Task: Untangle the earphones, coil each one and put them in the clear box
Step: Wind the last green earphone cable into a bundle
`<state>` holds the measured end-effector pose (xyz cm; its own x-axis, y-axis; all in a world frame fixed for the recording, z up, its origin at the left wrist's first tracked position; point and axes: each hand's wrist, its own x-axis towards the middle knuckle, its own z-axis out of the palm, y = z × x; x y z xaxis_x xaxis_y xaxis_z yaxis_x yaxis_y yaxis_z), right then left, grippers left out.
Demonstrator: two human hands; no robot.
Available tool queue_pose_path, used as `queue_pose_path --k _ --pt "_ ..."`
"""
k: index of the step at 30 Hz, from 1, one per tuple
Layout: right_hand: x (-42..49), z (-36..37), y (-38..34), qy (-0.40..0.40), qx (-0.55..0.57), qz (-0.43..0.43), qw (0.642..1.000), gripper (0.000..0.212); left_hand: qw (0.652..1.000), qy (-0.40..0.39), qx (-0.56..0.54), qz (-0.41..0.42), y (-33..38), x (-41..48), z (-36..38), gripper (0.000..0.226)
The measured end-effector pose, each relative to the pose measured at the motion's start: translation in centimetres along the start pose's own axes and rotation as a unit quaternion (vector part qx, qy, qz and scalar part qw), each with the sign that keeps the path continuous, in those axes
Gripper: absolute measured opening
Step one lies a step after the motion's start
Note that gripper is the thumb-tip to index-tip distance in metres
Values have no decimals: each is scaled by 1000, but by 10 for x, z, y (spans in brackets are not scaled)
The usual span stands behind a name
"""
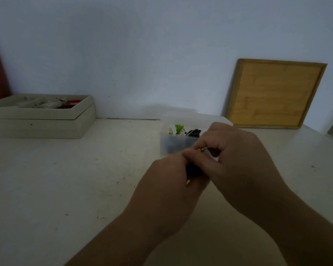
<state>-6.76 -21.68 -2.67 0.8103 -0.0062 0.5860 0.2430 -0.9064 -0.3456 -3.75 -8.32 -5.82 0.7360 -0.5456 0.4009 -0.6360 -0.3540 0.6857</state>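
From my end I see both hands meeting just in front of the clear box point(164, 144), which stands on the table point(85, 179) near the wall. The left hand point(167, 183) has its fingers curled round a small dark bundle, the black earphone point(194, 170), and the right hand point(236, 156) pinches the loose end of it, where a small gold-tipped plug point(202, 149) pokes out between thumb and forefinger. I judge the cord to be very light, soft and springy. A coil will likely loosen once let go, so I would keep hold across the whole bundle rather than by a single strand. I would also avoid tugging at the plug or the buds, where the thin wire is weakest. In the box a green and white earphone point(178, 129) and another dark coil point(194, 132) already lie side by side. A beige tray point(46, 120) sits well apart to the left, and a wooden board point(275, 95) leans on the wall behind. The picture is dim and soft, and I can read no brand, label or writing anywhere.
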Motion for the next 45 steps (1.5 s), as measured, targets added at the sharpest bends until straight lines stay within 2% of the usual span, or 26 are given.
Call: queue_pose_path --k 2,4,8,11,13,15,17,20,22,25,29,33,38,42,45 --pt "-1 3 -5 21 -26 -38 999 23 998 63 4 -11 -4 1 6 17" --pt "-3 4 -9 8 -35 -65 997 32 993 112 -26 -16 -7 4 5 7" --pt "-5 5 -10 -10 -14 -94 995 38 983 144 -107 -38 -11 7 0 15" --pt "-6 2 -8 18 100 -46 994 26 976 137 -164 -42 -8 6 -3 17" --pt "-6 -2 -7 37 223 15 974 14 971 133 -196 -36 -4 6 -5 24" --pt "-5 -5 -8 42 286 55 956 15 968 126 -214 -26 0 5 -7 32" --pt "-4 -6 -9 39 291 69 953 16 963 104 -246 -18 4 4 -10 24" --pt "-3 -7 -11 29 291 83 953 12 958 71 -278 -18 8 2 -12 26" --pt "-3 -8 -12 32 297 89 950 11 957 74 -279 -21 7 2 -13 21" --pt "-3 -9 -13 38 302 95 948 11 959 79 -273 -28 2 4 -12 31" --pt "-3 -10 -14 32 315 107 942 10 958 78 -276 -17 2 4 -13 20" --pt "-2 -11 -12 34 322 113 939 11 957 66 -279 -42 1 5 -16 27" --pt "-2 -9 -8 30 324 129 937 17 951 54 -297 -69 -1 7 -20 23" --pt "-1 -9 -3 -31 328 171 929 32 953 52 -288 -74 -1 7 -22 24" --pt "-1 -10 -1 -74 337 172 923 34 951 38 -296 -82 -2 7 -27 19"
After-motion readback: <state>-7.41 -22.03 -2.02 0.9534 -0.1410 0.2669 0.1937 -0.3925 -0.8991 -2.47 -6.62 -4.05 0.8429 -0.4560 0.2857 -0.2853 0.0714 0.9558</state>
